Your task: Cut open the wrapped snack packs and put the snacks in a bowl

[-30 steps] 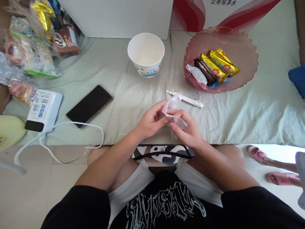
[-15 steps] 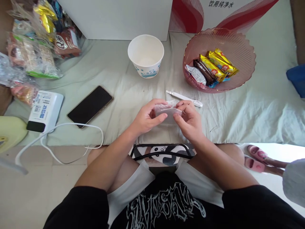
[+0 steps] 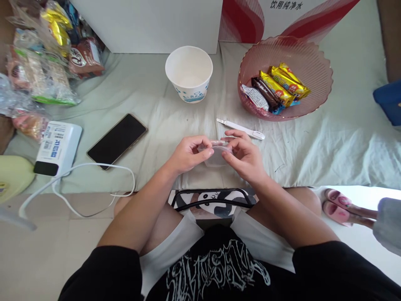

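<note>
Between my two hands is a small clear plastic bag, held up near the front edge of the cloth-covered surface. My left hand pinches its left side between thumb and fingers. On the other side my right hand grips the bag's upper right edge, thumb toward me. Something pinkish shows faintly at the top of the bag, too small to name. Just beyond my right hand lies a white craft knife with its blade end pointing left. Farther back stands a white paper bucket, upright.
A pink ribbed bowl holds several wrapped snacks. At left are a phone, a white power bank with a cable, and bagged snacks. A large box stands behind. Another person's slippered feet show at right.
The plastic bag has been pulled flatter, and its upper edge sits between my fingertips. Both hands have shifted slightly. The view has moved a little; the other things stay in place.
</note>
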The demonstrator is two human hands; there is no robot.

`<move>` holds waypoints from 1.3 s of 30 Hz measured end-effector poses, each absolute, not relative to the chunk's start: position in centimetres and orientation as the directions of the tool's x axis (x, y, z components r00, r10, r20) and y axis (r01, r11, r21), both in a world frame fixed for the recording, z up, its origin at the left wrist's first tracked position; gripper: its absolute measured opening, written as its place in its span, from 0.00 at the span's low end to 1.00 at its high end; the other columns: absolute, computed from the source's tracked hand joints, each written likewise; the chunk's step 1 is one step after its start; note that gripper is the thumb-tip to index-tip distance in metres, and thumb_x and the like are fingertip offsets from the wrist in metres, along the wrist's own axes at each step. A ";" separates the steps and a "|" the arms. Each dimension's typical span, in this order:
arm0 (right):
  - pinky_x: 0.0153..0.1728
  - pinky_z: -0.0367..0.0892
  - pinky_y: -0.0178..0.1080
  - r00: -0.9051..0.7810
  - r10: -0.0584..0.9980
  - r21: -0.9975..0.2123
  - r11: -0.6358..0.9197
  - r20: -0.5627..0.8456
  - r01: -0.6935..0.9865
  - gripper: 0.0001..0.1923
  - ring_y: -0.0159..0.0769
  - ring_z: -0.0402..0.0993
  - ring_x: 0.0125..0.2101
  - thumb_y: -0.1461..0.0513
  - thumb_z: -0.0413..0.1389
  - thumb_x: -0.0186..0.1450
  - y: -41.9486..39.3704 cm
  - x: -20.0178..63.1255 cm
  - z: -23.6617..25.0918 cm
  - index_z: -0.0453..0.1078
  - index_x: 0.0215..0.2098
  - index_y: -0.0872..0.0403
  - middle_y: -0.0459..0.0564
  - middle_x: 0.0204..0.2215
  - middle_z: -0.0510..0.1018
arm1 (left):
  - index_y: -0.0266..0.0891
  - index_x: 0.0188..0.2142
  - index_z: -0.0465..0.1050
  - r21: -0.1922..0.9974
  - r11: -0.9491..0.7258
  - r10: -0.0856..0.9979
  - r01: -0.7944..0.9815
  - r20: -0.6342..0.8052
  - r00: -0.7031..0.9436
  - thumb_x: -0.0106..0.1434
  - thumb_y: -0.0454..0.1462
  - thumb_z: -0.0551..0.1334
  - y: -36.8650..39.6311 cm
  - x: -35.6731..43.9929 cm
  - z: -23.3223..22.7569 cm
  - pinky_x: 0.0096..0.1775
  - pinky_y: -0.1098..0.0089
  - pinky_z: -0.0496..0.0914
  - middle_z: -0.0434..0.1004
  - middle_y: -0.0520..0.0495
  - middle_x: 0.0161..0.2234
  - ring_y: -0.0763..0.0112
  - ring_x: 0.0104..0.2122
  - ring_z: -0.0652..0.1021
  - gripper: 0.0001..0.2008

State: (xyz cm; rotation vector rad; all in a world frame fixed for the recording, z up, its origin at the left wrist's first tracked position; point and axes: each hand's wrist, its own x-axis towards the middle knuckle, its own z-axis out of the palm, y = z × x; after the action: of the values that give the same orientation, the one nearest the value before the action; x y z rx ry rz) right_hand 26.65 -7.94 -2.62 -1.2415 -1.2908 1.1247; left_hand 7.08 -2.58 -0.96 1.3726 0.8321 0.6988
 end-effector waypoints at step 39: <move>0.24 0.60 0.34 0.066 0.990 -0.989 -0.126 -0.121 0.081 0.15 0.28 0.62 0.23 0.50 0.63 0.63 -7.1 26.8 -1.7 0.68 0.33 0.51 0.41 0.23 0.68 | 0.36 0.51 0.73 0.962 0.242 0.795 0.128 -0.272 0.542 0.53 0.40 0.74 -2.8 7.6 -1.7 0.34 0.71 0.75 0.83 0.46 0.36 0.68 0.33 0.82 0.27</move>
State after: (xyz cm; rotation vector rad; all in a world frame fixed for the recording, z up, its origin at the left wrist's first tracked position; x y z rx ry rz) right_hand 26.75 -7.09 -1.66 -1.3920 -1.1649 1.2128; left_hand 7.55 -2.77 -1.67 1.2689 0.9212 0.5577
